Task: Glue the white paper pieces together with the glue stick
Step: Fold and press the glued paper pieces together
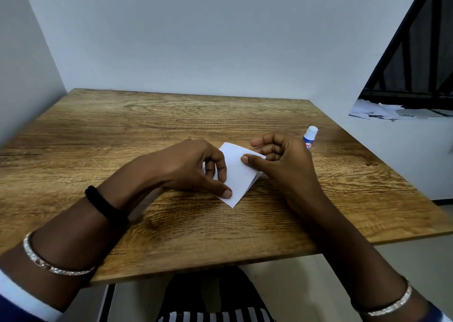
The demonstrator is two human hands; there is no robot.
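A stack of white paper pieces (237, 174) lies on the wooden table (171, 130) near its middle. My left hand (193, 167) grips the stack's left edge, thumb pressed on the near corner and fingers curled over the top. My right hand (282, 160) pinches the right corner, thumb on top of the upper sheet. A lower sheet shows under the right edge. The glue stick (310, 136), blue and white with a white cap, stands upright just behind my right hand, partly hidden by it.
Grey walls close off the table at the back and left. A ledge at the right carries scattered paper scraps (375, 111) under a dark window frame. The table's front edge runs just above my lap.
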